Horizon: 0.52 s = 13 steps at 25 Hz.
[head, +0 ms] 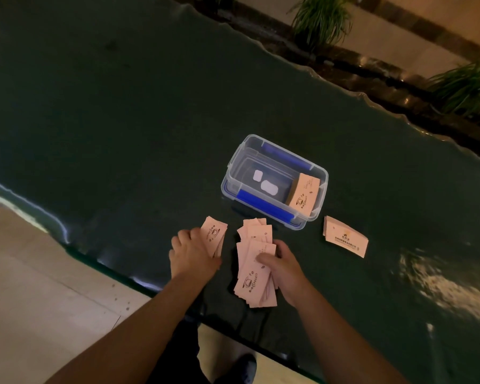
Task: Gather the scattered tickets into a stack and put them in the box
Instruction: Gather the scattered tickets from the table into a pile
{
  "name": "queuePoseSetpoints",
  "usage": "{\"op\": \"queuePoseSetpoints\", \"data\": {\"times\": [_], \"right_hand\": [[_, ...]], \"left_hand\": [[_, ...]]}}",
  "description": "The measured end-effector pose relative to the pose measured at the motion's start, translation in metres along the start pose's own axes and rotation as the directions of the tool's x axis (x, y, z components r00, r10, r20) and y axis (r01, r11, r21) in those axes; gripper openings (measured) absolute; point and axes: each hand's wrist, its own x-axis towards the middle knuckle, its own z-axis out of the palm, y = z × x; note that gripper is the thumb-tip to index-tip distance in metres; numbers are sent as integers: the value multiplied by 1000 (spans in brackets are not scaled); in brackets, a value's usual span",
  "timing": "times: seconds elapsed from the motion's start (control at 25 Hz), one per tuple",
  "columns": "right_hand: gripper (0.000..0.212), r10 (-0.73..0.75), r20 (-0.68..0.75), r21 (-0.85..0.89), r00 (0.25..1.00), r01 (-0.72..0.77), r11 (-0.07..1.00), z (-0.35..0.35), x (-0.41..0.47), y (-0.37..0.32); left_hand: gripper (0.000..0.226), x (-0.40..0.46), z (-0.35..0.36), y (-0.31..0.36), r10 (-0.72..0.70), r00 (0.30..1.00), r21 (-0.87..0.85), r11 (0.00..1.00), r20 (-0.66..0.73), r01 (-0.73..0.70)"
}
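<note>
Dark green bench [122, 120], clear box [275, 181] centre. Gathering step: your left hand [193, 253] grips tickets [215, 235], right hand [284, 270] pinches a loose fan [257, 273], both nearside of box. Next, merge and square them.

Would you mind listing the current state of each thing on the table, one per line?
Clear plastic box: lid off, upright, one ticket stack inside.
Ticket stack in box: leaning at the right end.
Ticket stack right of box: lying on the table, untouched.
Loose tickets: fanned, unsquared, under the right hand.
Small ticket bundle: held under the left hand.
Left hand: pressing its bundle.
Right hand: gripping loose tickets.
</note>
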Motion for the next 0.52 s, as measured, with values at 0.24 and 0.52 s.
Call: {"op": "queuePoseSetpoints", "data": {"times": [0.24,0.52], "right_hand": [[45,90,-7,141,996,-88,986,-18,-1,6],[37,10,32,-24,999,-9,1000,-42,-10,-2]], "left_hand": [[87,15,-10,12,129,978,65,988,167,-141],[75,26,-12,32,667,671,90,684,325,-724]]}}
